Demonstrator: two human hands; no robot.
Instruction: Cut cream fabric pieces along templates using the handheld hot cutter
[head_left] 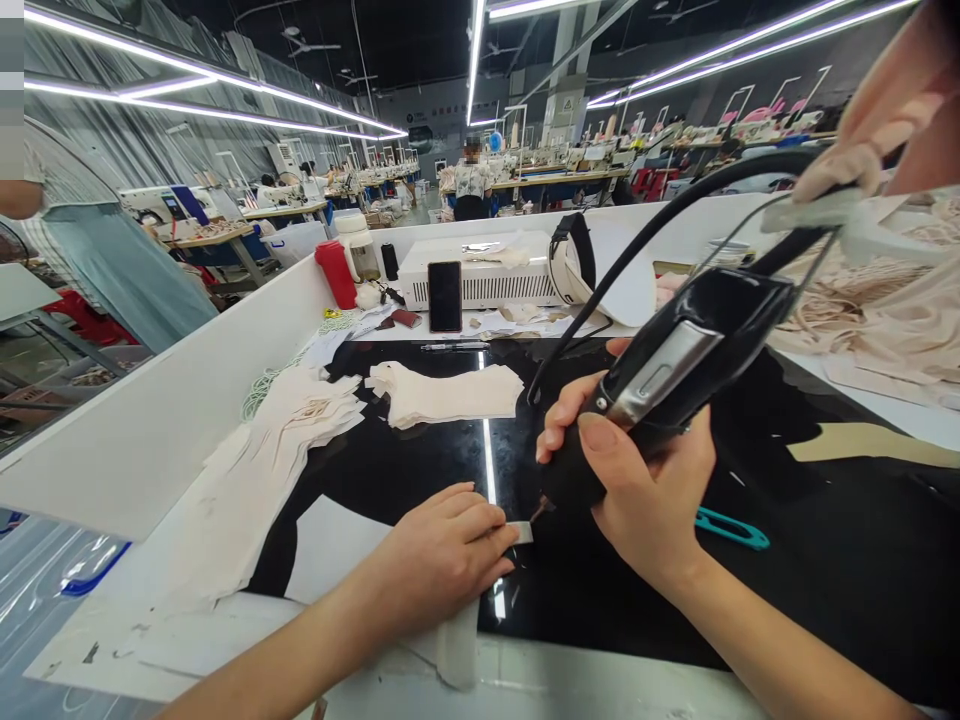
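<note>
Left hand (442, 545) flat on strip (519, 532); right hand (637, 480) around tool (675, 370)

Black tool (675, 370) (silver panel), teal snips (731, 528), red bottle (336, 272), black tabletop (825, 560).

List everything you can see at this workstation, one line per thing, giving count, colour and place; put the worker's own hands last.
tool: one, black and silver, corded, in the right hand, tip by the strip
strip: one, pale, under the left fingers on the black surface
black surface: one, glossy, centre of the bench
fabric pieces: several stacks, cream, left and centre
phone: one, black, propped on the white box
white box: one, back of bench
bottle: one, red, back left
snips: one, teal, right of the right hand
pen: one, dark, before the phone
left hand: pressing the strip
right hand: gripping the tool
</note>
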